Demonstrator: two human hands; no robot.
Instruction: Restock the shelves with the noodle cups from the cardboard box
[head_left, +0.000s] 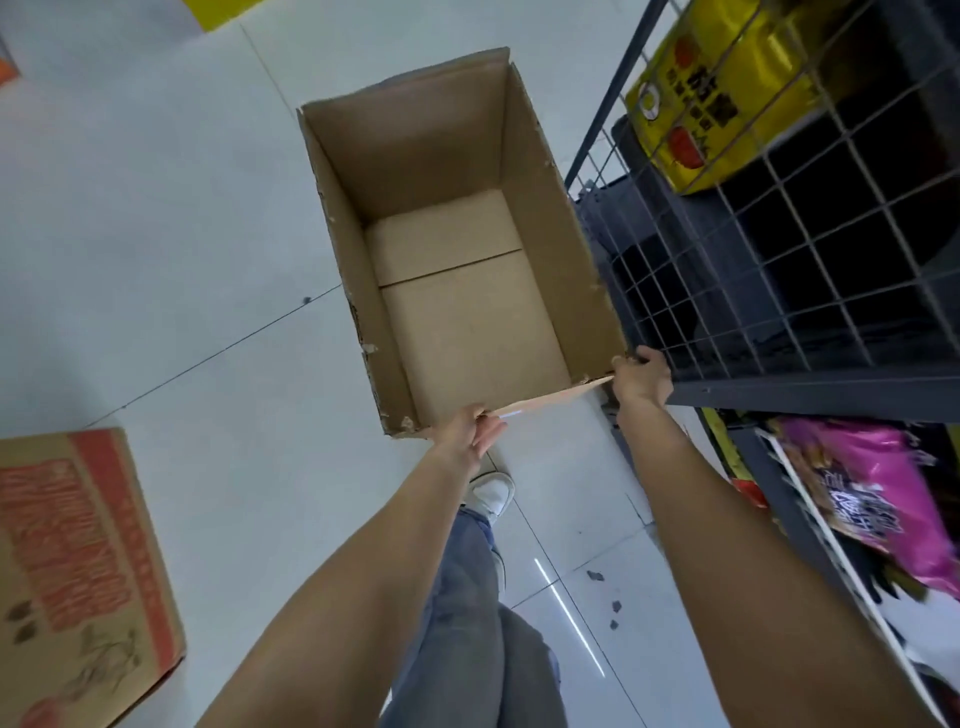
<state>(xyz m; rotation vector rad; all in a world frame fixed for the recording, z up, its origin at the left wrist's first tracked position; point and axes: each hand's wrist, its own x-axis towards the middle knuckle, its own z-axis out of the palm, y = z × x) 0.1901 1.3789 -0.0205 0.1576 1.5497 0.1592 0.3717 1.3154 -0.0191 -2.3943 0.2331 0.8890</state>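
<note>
Item 1: cardboard box (457, 291), plain brown, open at the top, standing on the pale tiled floor (156, 208) just beside the shelf unit. Interior shows only the bare bottom flaps; no noodle cups are visible inside. Rim edges are ragged and torn. No print is visible on the faces in view.

Item 2: left hand (470, 431), gripping the near rim of the cardboard box at its left corner, fingers curled around the edge.

Item 3: right hand (641, 379), gripping the near right corner of the same box, fingers curled over the rim next to the wire mesh.

Item 4: shelf unit (810, 389), dark metal frame with a wire mesh panel (779, 234), to the right of the box.

Item 5: yellow foil packet (727, 93), behind the mesh, upper right. Dark characters and red-orange pictures on its face; the writing is too blurred to read.

Item 6: pink packet (872, 483), on a lower shelf, lower right. Pale lettering on a dark patch, not legible.

Item 7: second carton (78, 571), closed, on the floor at lower left, well apart from the open box. Orange-red printed bands with rows of characters, blurred and unreadable, plus a brown leaf-like drawing.

Item 8: person's legs in grey-blue trousers (467, 597) and a white shoe (491, 493), below the box.
</note>
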